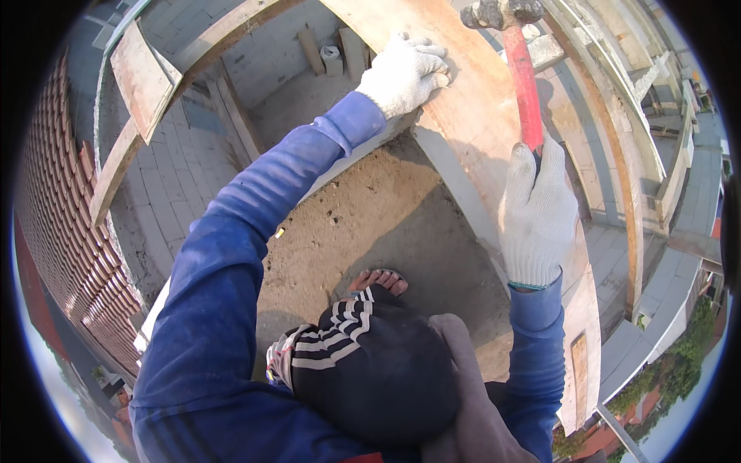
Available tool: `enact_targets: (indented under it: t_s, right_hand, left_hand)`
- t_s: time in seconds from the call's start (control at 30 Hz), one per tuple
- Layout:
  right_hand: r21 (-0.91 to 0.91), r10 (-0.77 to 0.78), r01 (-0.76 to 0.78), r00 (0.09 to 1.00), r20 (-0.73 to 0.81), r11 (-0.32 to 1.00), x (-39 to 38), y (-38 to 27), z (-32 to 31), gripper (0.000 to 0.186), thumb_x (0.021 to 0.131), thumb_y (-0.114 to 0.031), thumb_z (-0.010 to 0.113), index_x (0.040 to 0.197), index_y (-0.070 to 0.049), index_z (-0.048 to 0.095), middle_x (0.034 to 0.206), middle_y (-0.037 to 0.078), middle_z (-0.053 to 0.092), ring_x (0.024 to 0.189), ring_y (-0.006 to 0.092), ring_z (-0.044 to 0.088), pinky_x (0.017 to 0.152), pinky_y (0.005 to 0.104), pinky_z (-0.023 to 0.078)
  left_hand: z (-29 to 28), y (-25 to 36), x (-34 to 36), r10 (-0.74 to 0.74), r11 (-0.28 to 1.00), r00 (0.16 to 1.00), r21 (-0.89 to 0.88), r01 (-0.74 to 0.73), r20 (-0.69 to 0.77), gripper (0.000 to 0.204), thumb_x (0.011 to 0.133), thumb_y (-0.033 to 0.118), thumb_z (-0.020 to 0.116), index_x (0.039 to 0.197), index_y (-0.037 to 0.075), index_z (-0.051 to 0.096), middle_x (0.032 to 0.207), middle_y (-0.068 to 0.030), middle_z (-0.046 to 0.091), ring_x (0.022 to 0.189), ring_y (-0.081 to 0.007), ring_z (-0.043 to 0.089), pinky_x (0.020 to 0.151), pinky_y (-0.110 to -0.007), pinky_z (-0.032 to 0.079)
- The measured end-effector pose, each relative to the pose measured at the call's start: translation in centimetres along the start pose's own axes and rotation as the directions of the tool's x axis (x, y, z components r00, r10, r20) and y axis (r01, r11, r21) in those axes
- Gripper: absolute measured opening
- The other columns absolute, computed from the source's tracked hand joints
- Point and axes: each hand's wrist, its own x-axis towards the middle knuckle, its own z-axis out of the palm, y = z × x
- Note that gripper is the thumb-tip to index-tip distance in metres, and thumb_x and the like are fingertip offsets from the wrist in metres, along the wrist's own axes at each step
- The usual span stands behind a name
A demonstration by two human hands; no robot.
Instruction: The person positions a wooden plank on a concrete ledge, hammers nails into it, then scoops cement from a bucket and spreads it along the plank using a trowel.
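Note:
A long plywood board (pixel 471 92) slopes from the top of the view down the right side, over a pale block wall edge. On its left edge, near the top, rests my left hand (pixel 405 73) in a white knitted glove. Its fingers are curled in against the wood, and whatever they may pinch is hidden. My right hand (pixel 540 208), gloved too, is closed round the lower end of a hammer (pixel 525 92) with a red handle. The grey, worn hammer head points away from me, at the top right, to the right of my left hand.
Below me lies a rough sandy floor (pixel 347 216), with my foot (pixel 380 281) on it. Curved timber beams (pixel 617 162) run along the right, and another beam (pixel 120 166) at the left carries a bent sheet (pixel 143 81). Block walls surround this; roof tiles (pixel 69 231) lie far left.

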Motion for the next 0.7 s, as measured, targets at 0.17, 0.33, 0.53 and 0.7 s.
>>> enact_targets:
  t_s: [0.17, 0.33, 0.53, 0.7]
  right_hand:
    - [-0.127, -0.120, 0.123, 0.992, 0.031, 0.984, 0.3, 4.0, 2.3, 0.033, 0.111, -0.028, 0.067, 0.133, -0.003, 0.069, 0.095, 0.025, 0.078, 0.086, 0.0436, 0.078, 0.074, 0.0494, 0.060]
    - [-0.011, 0.034, -0.035, 0.999, -0.039, 0.999, 1.4, -1.3, -2.0, 0.033, 0.110, -0.028, 0.068, 0.129, -0.002, 0.073, 0.095, 0.025, 0.078, 0.087, 0.0432, 0.078, 0.075, 0.0499, 0.061]
    - [-0.167, -0.191, 0.197, 0.980, 0.056, 0.966, -1.0, 5.2, 3.5, 0.031, 0.110, -0.027, 0.069, 0.130, -0.004, 0.072, 0.094, 0.024, 0.078, 0.086, 0.0440, 0.078, 0.074, 0.0499, 0.060]
    - [0.064, 0.091, -0.097, 0.992, 0.086, 0.993, 0.1, -1.2, 0.1, 0.030, 0.109, -0.027, 0.069, 0.129, -0.005, 0.071, 0.092, 0.024, 0.078, 0.084, 0.0442, 0.078, 0.073, 0.0517, 0.061]
  left_hand:
    - [-1.6, 0.8, 0.8, -0.068, 0.998, 0.984, 0.011, 0.067, 0.162, 0.039, 0.093, 0.047, 0.084, 0.115, 0.015, 0.083, 0.138, -0.0092, 0.077, 0.143, -0.0361, 0.059, 0.131, -0.054, 0.034]
    - [-2.5, 3.4, -0.2, -0.183, 0.983, 0.978, 0.023, 0.182, 0.102, 0.100, 0.077, 0.068, 0.091, 0.157, 0.017, 0.061, 0.142, -0.0167, 0.074, 0.146, -0.0481, 0.054, 0.134, -0.059, 0.027]
    - [-2.5, 3.6, 0.3, -0.269, 0.957, 0.949, -0.069, 0.283, 0.164, 0.134, 0.075, 0.071, 0.091, 0.174, 0.007, 0.029, 0.157, -0.0158, 0.067, 0.155, -0.0577, 0.043, 0.137, -0.065, 0.008]
    - [-2.4, 3.3, -1.1, -0.282, 0.959, 0.953, 0.045, 0.278, 0.116, 0.135, 0.074, 0.070, 0.091, 0.170, -0.001, 0.029, 0.151, -0.0207, 0.070, 0.154, -0.0516, 0.049, 0.137, -0.066, 0.007]
